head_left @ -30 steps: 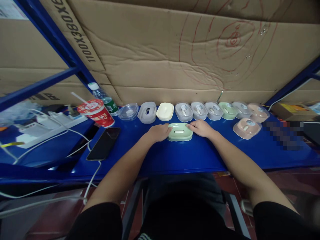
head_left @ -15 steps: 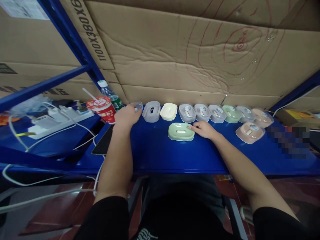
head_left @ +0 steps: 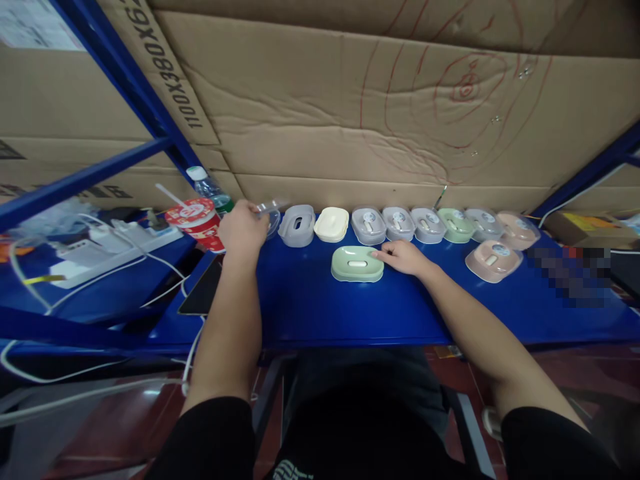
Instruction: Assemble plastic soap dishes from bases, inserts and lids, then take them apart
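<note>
blue tabletop (head_left: 310,313) bearing seven clear-lidded pastel plastic dishes (head_left: 429,228). pale-green oval plastic dish (head_left: 357,270) sitting lidless, front centre; right hand (head_left: 407,258) narrowly holding its right rim. left hand (head_left: 244,228) pinching clear plastic lid (head_left: 268,207). grey (head_left: 297,235) and cream dishes (head_left: 331,226) standing lidless behind.

A red patterned cup (head_left: 203,230) with a pale straw (head_left: 170,195) stands beside a white-capped bottle (head_left: 205,185), which is behind it. Nearer the viewer than the cup lies a dark phone (head_left: 203,293), partly hidden. Left of the cup sits a white power strip (head_left: 80,270). Brown cardboard (head_left: 280,100) rises behind the cup; a carton (head_left: 585,233) is far to its right.
</note>
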Motion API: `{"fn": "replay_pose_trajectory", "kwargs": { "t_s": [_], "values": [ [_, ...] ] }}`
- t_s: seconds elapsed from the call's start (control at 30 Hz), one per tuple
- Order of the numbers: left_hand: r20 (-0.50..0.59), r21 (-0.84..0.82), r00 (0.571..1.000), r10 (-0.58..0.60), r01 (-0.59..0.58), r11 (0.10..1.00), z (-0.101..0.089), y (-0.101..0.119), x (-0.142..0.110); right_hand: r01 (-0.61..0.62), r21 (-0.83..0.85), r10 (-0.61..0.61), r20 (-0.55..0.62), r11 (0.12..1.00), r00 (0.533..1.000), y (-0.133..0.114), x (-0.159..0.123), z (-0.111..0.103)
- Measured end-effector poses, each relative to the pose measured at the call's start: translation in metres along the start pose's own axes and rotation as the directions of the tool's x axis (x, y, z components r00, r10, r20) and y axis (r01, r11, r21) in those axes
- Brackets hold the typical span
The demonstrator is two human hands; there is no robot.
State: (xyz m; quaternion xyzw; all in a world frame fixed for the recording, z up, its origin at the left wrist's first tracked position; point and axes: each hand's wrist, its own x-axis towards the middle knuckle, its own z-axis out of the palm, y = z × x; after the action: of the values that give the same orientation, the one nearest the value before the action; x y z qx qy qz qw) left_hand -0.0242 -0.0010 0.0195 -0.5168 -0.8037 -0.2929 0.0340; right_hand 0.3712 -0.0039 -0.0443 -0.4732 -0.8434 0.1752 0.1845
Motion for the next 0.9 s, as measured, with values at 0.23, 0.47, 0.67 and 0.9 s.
{"fn": "replay_pose_trajectory", "kwargs": {
  "t_s": [0.23, 0.47, 0.67, 0.9],
  "values": [
    [-0.111, -0.124, 0.918, 0.380, -0.393, 0.911, -0.003, 0.038, -0.039, 0.017, 0.100, 0.013, -0.284, 0.995, 0.959, -0.004, -0.004, -0.005],
    [0.109, -0.323, 0.778, 0.619, -0.561, 0.762, 0.016, 0.067, -0.082, 0.081, 0.132, -0.034, -0.326, 0.988, 0.945, -0.013, -0.008, -0.008],
    [0.193, -0.394, 0.800, 0.568, -0.467, 0.792, 0.031, 0.076, -0.094, 0.076, 0.095, -0.044, -0.302, 0.993, 0.952, -0.020, -0.011, -0.013],
    [0.414, -0.256, 0.720, 0.557, -0.496, 0.830, 0.041, 0.077, -0.089, -0.053, 0.026, 0.054, -0.041, 0.998, 0.998, -0.020, -0.010, -0.012]
  ]
}}
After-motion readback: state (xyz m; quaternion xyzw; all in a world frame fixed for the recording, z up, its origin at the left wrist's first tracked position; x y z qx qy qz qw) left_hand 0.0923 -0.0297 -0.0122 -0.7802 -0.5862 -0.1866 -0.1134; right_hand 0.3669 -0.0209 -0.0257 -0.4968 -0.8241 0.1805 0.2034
